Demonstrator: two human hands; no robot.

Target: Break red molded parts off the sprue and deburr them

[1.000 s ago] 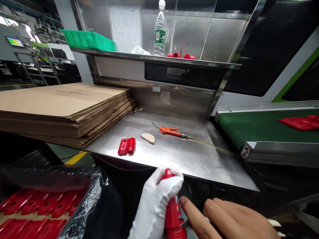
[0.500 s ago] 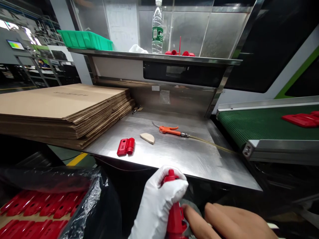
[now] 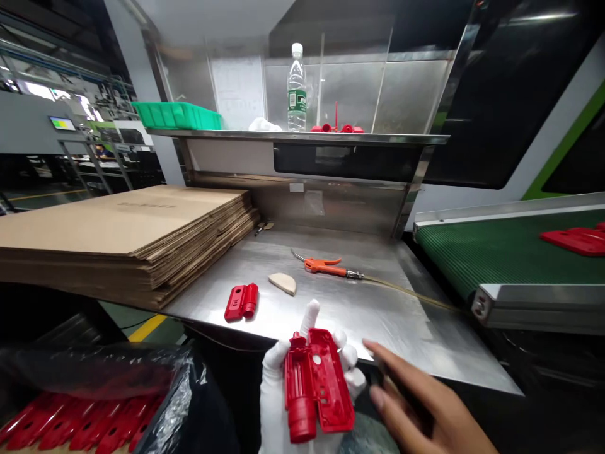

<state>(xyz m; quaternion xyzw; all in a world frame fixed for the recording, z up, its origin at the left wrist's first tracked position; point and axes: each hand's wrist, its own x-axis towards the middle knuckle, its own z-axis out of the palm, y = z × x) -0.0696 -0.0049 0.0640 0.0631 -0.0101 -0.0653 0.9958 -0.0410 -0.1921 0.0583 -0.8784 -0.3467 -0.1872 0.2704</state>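
My left hand [image 3: 283, 391], in a white glove, holds a red plastic housing [image 3: 316, 384] with its hollow inside turned up toward me, just in front of the steel table's near edge. My right hand [image 3: 420, 403] is bare, fingers spread, close to the right of the housing and apart from it; it holds nothing that I can see. A second red housing [image 3: 241, 301] lies on the steel table [image 3: 359, 315] further back on the left.
A beige half-round pad [image 3: 282, 282] and an orange air gun [image 3: 326, 267] with a hose lie on the table. Flat cardboard [image 3: 118, 233] is stacked left. A bag-lined box of red parts [image 3: 70, 422] sits lower left. A green conveyor [image 3: 501, 246] carries red parts [image 3: 574, 239] at right.
My left hand has raised the red housing and turned it so its open inside faces me. My right hand has come off the part and spread its fingers. The view tilted down.
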